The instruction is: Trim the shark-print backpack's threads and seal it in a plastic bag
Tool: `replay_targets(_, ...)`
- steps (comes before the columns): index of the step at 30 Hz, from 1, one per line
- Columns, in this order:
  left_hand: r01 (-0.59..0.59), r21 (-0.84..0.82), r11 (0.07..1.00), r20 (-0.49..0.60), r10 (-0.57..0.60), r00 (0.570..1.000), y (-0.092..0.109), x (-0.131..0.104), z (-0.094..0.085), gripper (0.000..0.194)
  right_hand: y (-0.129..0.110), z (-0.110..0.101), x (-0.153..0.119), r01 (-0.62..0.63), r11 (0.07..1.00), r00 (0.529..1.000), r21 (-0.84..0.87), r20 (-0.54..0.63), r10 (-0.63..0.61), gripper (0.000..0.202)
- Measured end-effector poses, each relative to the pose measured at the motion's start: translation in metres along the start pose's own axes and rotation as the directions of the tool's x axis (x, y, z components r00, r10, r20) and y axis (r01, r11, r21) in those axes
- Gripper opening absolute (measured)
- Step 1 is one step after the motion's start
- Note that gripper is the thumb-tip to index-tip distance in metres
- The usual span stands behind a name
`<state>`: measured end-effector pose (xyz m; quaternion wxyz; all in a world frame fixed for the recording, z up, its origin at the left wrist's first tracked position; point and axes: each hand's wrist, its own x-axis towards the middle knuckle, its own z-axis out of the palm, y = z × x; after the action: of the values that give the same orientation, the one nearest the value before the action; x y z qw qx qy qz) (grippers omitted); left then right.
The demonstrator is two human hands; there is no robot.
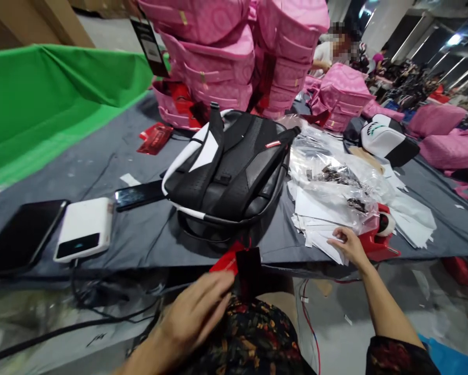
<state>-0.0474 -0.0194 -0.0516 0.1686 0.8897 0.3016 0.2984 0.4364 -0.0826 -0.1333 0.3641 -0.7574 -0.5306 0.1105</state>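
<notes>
A black and white backpack lies back-side up on the grey table. From its near edge hang a red tag and a black tag. My left hand reaches up to these tags, fingertips touching the red one; the grip is blurred. My right hand rests with fingers on a stack of white paper sheets at the table's front edge, beside a red tool. Clear plastic bags lie over the papers.
Piles of pink backpacks stand behind the bag, more at the right. A white power bank, a dark tablet and a phone lie at left. Green cloth covers the far left. A person works at the back.
</notes>
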Motion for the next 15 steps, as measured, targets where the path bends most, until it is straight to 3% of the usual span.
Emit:
replay_targets(3, 0.014, 0.055, 0.998, -0.005, -0.014, 1.0, -0.017, 0.022, 0.034, 0.048, 0.005, 0.005, 0.004, -0.03, 1.0, 0.999, 0.004, -0.015, 0.03, 0.064)
replay_targets(7, 0.223, 0.098, 0.97, -0.01, -0.223, 0.975, -0.028, 0.047, 0.066, 0.06, 0.006, 0.006, 0.004, -0.055, 0.998, 0.998, 0.005, -0.014, 0.055, 0.064)
replay_targets(9, 0.311, -0.012, 0.95, 0.051, -0.31, 0.949, -0.024, 0.054, 0.074, 0.055, 0.004, 0.003, 0.005, -0.053, 0.999, 0.999, 0.009, 0.007, 0.053, 0.064)
replay_targets(12, 0.334, -0.205, 0.92, 0.105, -0.318, 0.942, -0.016, 0.059, 0.077, 0.041, 0.002, -0.007, 0.012, -0.022, 1.0, 0.997, 0.003, 0.07, 0.021, 0.061)
replay_targets(15, 0.32, -0.212, 0.923, 0.145, -0.294, 0.945, -0.014, 0.055, 0.074, 0.039, -0.001, -0.015, 0.022, 0.026, 0.999, 0.99, -0.021, 0.139, -0.023, 0.061)
